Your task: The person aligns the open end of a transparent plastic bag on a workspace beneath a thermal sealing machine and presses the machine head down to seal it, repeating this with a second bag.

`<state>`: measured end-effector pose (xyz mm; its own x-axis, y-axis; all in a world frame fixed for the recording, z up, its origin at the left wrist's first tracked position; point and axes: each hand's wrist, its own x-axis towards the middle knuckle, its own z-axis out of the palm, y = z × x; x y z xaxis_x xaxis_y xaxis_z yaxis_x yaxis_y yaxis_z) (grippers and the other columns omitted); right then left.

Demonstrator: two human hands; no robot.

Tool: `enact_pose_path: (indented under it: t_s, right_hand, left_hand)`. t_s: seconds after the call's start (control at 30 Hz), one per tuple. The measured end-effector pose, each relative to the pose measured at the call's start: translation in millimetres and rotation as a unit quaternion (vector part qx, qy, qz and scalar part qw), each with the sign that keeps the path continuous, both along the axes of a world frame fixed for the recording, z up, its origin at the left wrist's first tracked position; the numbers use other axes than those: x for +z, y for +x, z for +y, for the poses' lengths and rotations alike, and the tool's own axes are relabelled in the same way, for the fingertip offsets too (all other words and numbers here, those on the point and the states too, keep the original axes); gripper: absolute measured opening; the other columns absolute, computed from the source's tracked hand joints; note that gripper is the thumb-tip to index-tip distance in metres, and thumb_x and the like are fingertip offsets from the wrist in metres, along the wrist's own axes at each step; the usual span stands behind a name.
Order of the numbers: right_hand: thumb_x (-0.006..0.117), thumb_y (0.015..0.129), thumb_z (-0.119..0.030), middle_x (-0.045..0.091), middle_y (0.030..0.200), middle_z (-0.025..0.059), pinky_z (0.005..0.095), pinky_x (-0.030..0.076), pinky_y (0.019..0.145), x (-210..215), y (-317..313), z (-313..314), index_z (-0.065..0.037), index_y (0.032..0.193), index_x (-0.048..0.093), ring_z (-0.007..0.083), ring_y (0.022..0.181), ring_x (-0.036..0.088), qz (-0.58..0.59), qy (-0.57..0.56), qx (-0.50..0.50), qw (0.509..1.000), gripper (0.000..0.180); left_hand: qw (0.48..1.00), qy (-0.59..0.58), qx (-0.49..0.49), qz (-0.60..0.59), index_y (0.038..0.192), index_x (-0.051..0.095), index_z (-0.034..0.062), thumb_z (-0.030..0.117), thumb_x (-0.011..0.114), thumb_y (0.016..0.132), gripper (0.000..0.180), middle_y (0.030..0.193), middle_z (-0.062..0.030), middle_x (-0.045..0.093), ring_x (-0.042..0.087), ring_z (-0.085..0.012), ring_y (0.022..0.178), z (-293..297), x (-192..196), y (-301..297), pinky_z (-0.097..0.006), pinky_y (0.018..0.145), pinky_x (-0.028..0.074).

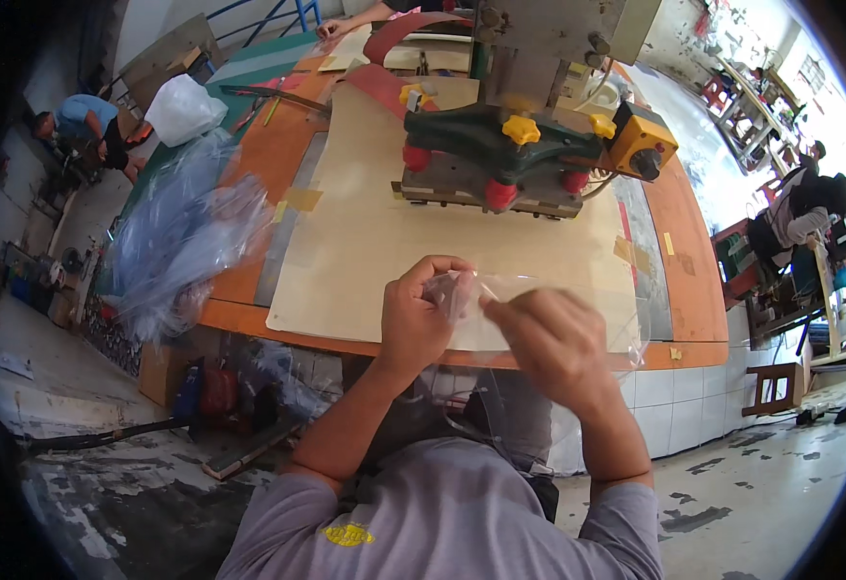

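Observation:
Both my hands are raised over the near edge of a beige sheet (355,242) on the table. My left hand (415,314) is closed, its fingers pinching a crumpled part of a clear plastic sheet (458,293). Close beside it, my right hand (556,346) is curled and slightly blurred, gripping the same plastic by thumb and fingertips. The film stretches off to the right behind that hand and hangs over the table's front edge. Its exact outline is hard to make out. Beyond my hands stands a press head (500,135) with a green frame, yellow star knobs and red knobs.
A heap of clear plastic (186,237) and a white bag (185,108) lie at the left. A yellow control box (641,142) sits right of the press. The orange table edge (346,340) runs before me. Another person's hand (330,29) rests at the far side.

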<state>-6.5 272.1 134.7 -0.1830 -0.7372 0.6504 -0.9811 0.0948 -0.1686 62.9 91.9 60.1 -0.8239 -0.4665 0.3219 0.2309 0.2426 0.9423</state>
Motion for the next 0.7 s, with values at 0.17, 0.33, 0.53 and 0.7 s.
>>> enact_pose_path:
  t_s: [0.17, 0.33, 0.53, 0.7]
  right_hand:
    - [0.069, 0.073, -0.011, 0.062, 0.09, 0.0042, 0.0335, 0.055, 0.07, -20.1, 22.2, 7.9, -0.002, 0.117, 0.074, 0.0196, 0.085, 0.068, 0.025, -0.014, 0.015, 0.999, 0.046]
    - [0.075, 0.071, -0.012, 0.064, 0.091, 0.0033, 0.0323, 0.057, 0.074, -34.2, 34.6, 9.2, -0.003, 0.11, 0.077, 0.0194, 0.087, 0.07, 0.016, -0.068, 0.02, 0.997, 0.04]
    - [0.078, 0.072, -0.009, 0.064, 0.091, 0.0009, 0.0328, 0.06, 0.08, -34.6, 51.2, 1.2, -0.007, 0.103, 0.08, 0.0169, 0.088, 0.068, 0.057, -0.084, 0.034, 0.994, 0.031]
    - [0.08, 0.074, -0.011, 0.064, 0.092, 0.0003, 0.0337, 0.06, 0.082, -44.0, 52.6, -1.1, -0.009, 0.101, 0.081, 0.0165, 0.089, 0.067, 0.063, -0.098, 0.036, 0.993, 0.028]
  left_hand:
    - [0.998, -0.044, 0.006, 0.048, 0.103, 0.07, -0.0002, 0.007, 0.072, 0.098, 0.009, 0.08, 0.0012, 0.069, 0.06, -0.0035, 0.068, 2.1, 7.0, 11.6, -0.023, 0.062, 0.048]
    - [0.995, -0.072, 0.005, 0.073, 0.104, 0.07, 0.0024, 0.005, 0.081, 0.091, 0.017, 0.075, -0.0014, 0.068, 0.059, -0.004, 0.067, 5.4, 4.3, 15.6, -0.023, 0.061, 0.047]
    - [0.994, -0.041, -0.019, 0.098, 0.099, 0.065, 0.0011, -0.009, 0.087, 0.079, 0.031, 0.072, 0.0027, 0.061, 0.057, -0.0021, 0.068, 3.9, -10.4, 18.4, -0.02, 0.058, 0.044]
    - [0.993, -0.07, -0.013, 0.099, 0.1, 0.065, 0.0012, -0.007, 0.083, 0.083, 0.027, 0.076, 0.0026, 0.061, 0.051, -0.0007, 0.067, 0.4, -7.6, 23.7, -0.019, 0.057, 0.04]
